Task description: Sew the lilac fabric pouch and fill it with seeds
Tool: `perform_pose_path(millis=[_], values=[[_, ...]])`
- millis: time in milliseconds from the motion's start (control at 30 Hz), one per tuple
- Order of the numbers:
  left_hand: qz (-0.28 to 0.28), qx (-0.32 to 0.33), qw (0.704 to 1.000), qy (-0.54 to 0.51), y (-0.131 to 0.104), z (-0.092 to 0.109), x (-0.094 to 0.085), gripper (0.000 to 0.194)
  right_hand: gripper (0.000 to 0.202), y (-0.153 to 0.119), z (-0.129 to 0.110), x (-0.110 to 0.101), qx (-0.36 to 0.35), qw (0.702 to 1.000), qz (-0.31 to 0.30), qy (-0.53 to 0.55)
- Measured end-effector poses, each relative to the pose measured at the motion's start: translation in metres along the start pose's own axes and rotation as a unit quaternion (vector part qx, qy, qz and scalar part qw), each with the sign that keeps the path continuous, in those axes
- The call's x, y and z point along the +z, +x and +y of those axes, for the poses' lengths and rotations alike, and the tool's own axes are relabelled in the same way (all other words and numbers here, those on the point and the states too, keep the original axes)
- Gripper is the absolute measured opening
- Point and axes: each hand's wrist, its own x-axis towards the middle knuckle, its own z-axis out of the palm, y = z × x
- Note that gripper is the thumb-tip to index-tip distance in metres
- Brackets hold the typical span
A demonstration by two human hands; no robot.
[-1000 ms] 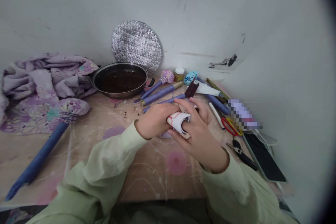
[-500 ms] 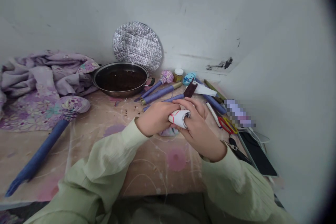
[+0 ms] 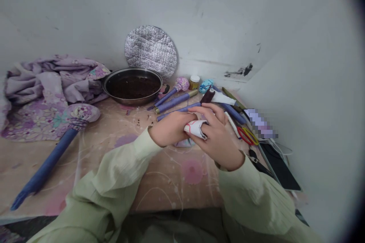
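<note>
Between my two hands is a small white roll (image 3: 196, 128) with red lines, perhaps paper or cloth; which of these I cannot tell. My left hand (image 3: 173, 128) is closed round its left end. My right hand (image 3: 218, 133) grips the other end, with the fingertips bent over the top. Below the hands, a pale patterned piece (image 3: 185, 143) lies on the table, mostly covered. Just beyond them are blue-wrapped sticks (image 3: 173, 102) and a dark thread spool (image 3: 207, 96).
A wide pan (image 3: 134, 85) with dark contents stands at the back, before a silver foil disc (image 3: 151, 51). Floral cloth (image 3: 42, 95) and a cloth-headed blue stick (image 3: 48, 171) lie left. Scissors (image 3: 247, 136), a white pen (image 3: 232, 124) and a dark tablet-like slab (image 3: 281, 167) lie right.
My right fingers have shifted and spread a little on the white roll, showing more of its right end. The whole view has moved slightly.
</note>
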Motion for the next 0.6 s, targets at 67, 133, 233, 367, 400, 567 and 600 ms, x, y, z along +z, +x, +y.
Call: perform_pose_path(millis=[67,133,233,367,400,567,600], values=[[-0.011,-0.005,1.0,-0.007,-0.0002,0.0006,0.0001,0.011,0.015,0.0003,0.0008,0.0011,-0.001,1.0,0.003,0.003],[-0.023,-0.002,1.0,-0.022,-0.0005,0.0017,-0.0005,0.015,0.015,0.0,0.0019,0.0024,-0.003,1.0,0.004,-0.003],[-0.035,0.014,0.998,-0.045,-0.0011,0.0037,-0.0023,0.021,0.017,-0.0006,0.0033,0.0036,-0.02,1.0,0.01,-0.012],[-0.056,0.008,0.997,-0.055,-0.0016,0.0063,-0.0051,0.026,0.015,-0.0008,0.0031,0.0027,-0.032,0.999,-0.003,-0.025],[-0.063,0.004,0.997,-0.051,-0.0016,0.0067,-0.0057,0.027,0.015,-0.001,0.0028,0.0024,-0.031,0.999,-0.008,-0.032],[-0.065,-0.008,0.997,-0.028,-0.0011,0.0078,-0.008,0.027,0.012,-0.0032,0.003,0.0044,-0.028,0.998,-0.006,-0.054],[-0.063,-0.011,0.998,-0.024,-0.001,0.008,-0.0084,0.026,0.012,-0.0036,0.0032,0.005,-0.024,0.998,-0.003,-0.055]])
